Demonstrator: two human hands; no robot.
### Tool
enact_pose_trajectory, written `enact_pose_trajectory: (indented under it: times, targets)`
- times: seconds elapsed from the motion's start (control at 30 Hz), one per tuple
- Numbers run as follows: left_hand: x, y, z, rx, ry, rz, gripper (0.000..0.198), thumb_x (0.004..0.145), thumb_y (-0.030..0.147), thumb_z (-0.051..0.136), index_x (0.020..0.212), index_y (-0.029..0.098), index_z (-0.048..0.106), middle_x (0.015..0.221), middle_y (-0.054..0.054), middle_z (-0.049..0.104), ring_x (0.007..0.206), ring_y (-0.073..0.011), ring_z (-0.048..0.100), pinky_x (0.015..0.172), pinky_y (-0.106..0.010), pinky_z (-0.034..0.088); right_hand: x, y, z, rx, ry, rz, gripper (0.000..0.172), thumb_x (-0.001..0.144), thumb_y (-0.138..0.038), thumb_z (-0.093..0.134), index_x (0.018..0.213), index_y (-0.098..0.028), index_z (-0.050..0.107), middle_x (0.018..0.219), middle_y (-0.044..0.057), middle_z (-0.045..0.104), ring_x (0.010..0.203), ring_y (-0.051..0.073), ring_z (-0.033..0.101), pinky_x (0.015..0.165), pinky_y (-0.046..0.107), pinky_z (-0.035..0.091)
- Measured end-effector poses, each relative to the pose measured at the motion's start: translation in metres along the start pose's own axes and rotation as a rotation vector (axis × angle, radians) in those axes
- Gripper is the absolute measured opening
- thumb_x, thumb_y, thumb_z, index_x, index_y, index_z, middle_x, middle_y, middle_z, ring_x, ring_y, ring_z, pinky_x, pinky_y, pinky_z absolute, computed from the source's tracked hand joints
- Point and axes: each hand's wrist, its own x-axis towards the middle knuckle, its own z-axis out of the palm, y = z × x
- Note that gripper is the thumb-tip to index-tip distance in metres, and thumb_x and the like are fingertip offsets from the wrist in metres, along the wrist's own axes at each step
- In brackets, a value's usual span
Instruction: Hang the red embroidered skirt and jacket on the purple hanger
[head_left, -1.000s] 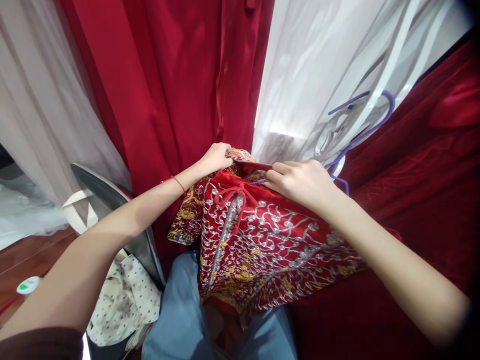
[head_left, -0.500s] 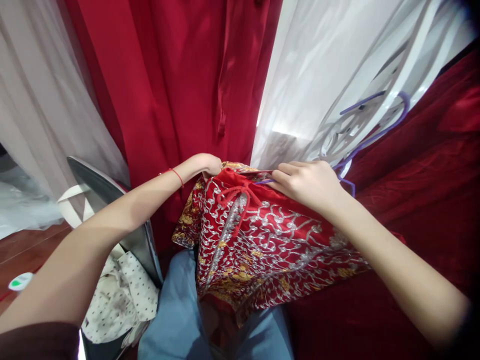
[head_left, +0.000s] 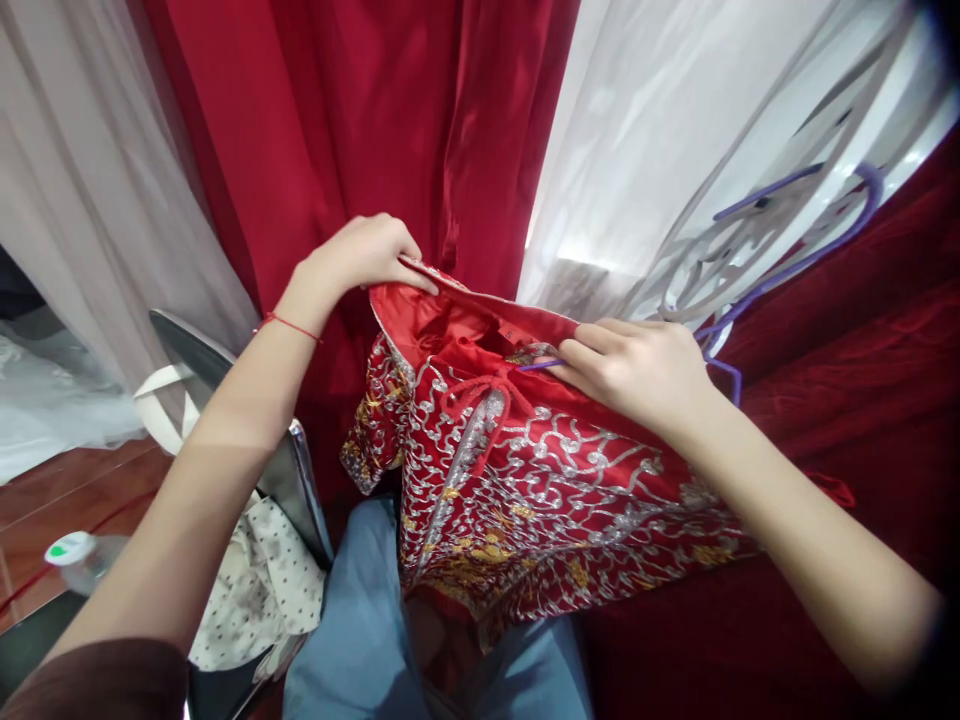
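Note:
A red garment (head_left: 540, 490) with silver and gold embroidery hangs between my hands, in front of my legs. Its top opening shows a shiny red lining (head_left: 427, 325) and a small label (head_left: 512, 333). A red cord bow (head_left: 495, 385) is tied at the front. My left hand (head_left: 371, 250) pinches the far rim of the opening at its left end. My right hand (head_left: 637, 370) is closed over the garment's upper edge and a purple hanger (head_left: 724, 315). The hanger's tip pokes out left of my fingers, and its hook points up to the right.
Red curtain (head_left: 375, 130) and white curtain (head_left: 637, 120) hang ahead. White curved metalwork (head_left: 847, 150) stands at the right, near the hanger's hook. At the left are a chair (head_left: 304, 480), a dotted cloth (head_left: 262, 580) and a bottle with a white cap (head_left: 71, 548). Dark red fabric (head_left: 885, 400) fills the right side.
My left hand has moved up and slightly left, lifting the garment's far rim and spreading the opening, so the lining and label now show. My right hand keeps its hold.

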Motion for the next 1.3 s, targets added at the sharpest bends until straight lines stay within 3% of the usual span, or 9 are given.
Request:
enact_pose_trajectory:
  times: [0.1,0.33,0.53,0.6,0.7,0.83,1.03,1.17,1.3]
  targets:
    - [-0.018,0.002,-0.009,0.087,0.047,0.059,0.052,0.074,0.064,0.07,0.055,0.017,0.057,0.051,0.001,0.047,0.07,-0.0167,0.059,0.071,-0.027,0.036,0.0,0.0,0.001,0.015,0.007,0.001,0.043,0.103,-0.032,0.036,0.079,-0.016,0.068,0.067,0.006,0.064,0.064,0.015,0.055,0.058,0.03,0.024]
    - [-0.061,-0.006,0.018,0.398,-0.308,-0.136,0.026,0.07,0.044,0.079,0.076,0.02,0.072,0.068,-0.006,0.067,0.075,-0.0245,0.066,0.065,-0.028,0.037,0.001,-0.002,0.0,0.006,-0.012,-0.017,0.044,0.103,-0.033,0.035,0.082,-0.016,0.07,0.07,0.007,0.066,0.069,0.017,0.058,0.058,0.03,0.021]
    - [-0.085,-0.018,-0.004,0.299,0.296,-0.215,0.037,0.1,0.04,0.038,0.112,0.02,0.068,0.111,-0.008,0.072,0.098,-0.023,0.065,0.076,-0.033,0.045,0.002,-0.002,-0.003,0.031,-0.023,-0.02,0.045,0.102,-0.039,0.038,0.081,-0.017,0.07,0.07,0.007,0.068,0.065,0.017,0.058,0.059,0.03,0.021]
    - [-0.087,-0.015,0.0,0.132,0.352,-0.289,0.037,0.099,0.038,0.039,0.115,0.018,0.065,0.108,-0.008,0.073,0.092,-0.0204,0.066,0.076,-0.031,0.047,0.003,0.0,-0.003,0.051,-0.046,-0.03,0.043,0.1,-0.041,0.04,0.08,-0.017,0.07,0.069,0.006,0.068,0.063,0.016,0.058,0.058,0.031,0.021]
    - [-0.091,-0.01,0.02,-0.045,0.099,-0.351,0.031,0.097,0.032,0.042,0.107,0.015,0.065,0.093,-0.007,0.074,0.076,-0.018,0.067,0.068,-0.027,0.048,0.004,0.001,-0.002,0.067,-0.067,-0.027,0.036,0.098,-0.036,0.045,0.079,-0.018,0.069,0.069,0.006,0.069,0.061,0.016,0.058,0.058,0.031,0.023]
    - [-0.099,-0.026,0.032,0.256,-0.146,-0.034,0.023,0.094,0.023,0.043,0.103,0.019,0.064,0.095,-0.011,0.072,0.078,-0.0202,0.067,0.063,-0.026,0.044,0.005,0.0,-0.001,0.079,-0.049,-0.012,0.031,0.096,-0.031,0.048,0.078,-0.018,0.069,0.073,0.006,0.072,0.064,0.017,0.06,0.059,0.031,0.026]
    - [-0.098,-0.055,0.018,0.444,-0.073,0.16,0.031,0.097,0.017,0.032,0.098,0.021,0.062,0.09,-0.014,0.068,0.081,-0.0222,0.063,0.061,-0.03,0.042,0.005,-0.002,-0.002,0.102,-0.045,-0.005,0.028,0.096,-0.028,0.048,0.081,-0.019,0.07,0.076,0.006,0.073,0.068,0.018,0.061,0.064,0.032,0.031]
    - [-0.1,-0.048,0.024,0.4,-0.22,0.326,0.03,0.094,0.012,0.035,0.101,0.021,0.063,0.097,-0.014,0.069,0.084,-0.0216,0.063,0.067,-0.031,0.046,0.004,-0.001,-0.001,0.107,-0.034,-0.003,0.027,0.096,-0.027,0.049,0.08,-0.019,0.069,0.075,0.007,0.073,0.069,0.018,0.062,0.065,0.032,0.032]
    - [-0.11,-0.058,0.02,0.397,-0.111,0.199,0.029,0.095,0.016,0.034,0.103,0.021,0.062,0.093,-0.013,0.068,0.083,-0.0219,0.062,0.067,-0.031,0.046,0.003,-0.002,0.0,0.081,-0.011,-0.01,0.027,0.096,-0.028,0.049,0.081,-0.019,0.069,0.074,0.006,0.072,0.069,0.018,0.062,0.066,0.032,0.033]
